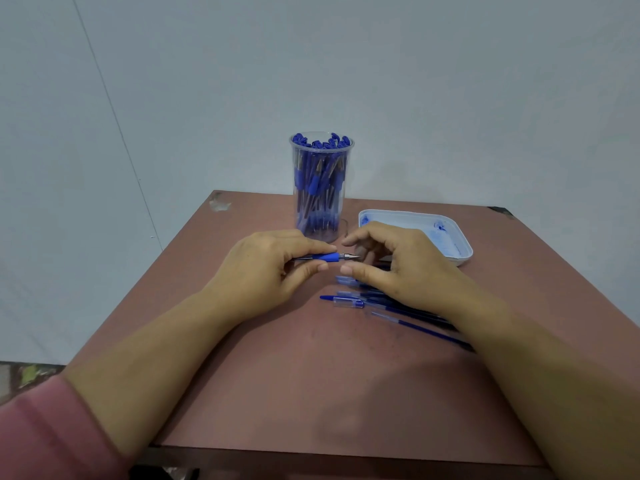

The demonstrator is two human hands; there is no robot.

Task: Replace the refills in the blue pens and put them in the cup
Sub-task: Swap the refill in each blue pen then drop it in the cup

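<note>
I see the left hand pinching a blue pen, tip pointing to 3 o'clock. The right hand is just beside the tip, fingers parted, holding nothing. The cup stands at 12 o'clock, loose pens at 5.

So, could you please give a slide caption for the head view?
Left hand holds a blue pen, right hand close to its tip, cup of pens behind.

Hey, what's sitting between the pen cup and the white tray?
Nothing: only a narrow strip of bare table separates the cup and tray, seen in the head view.
</note>
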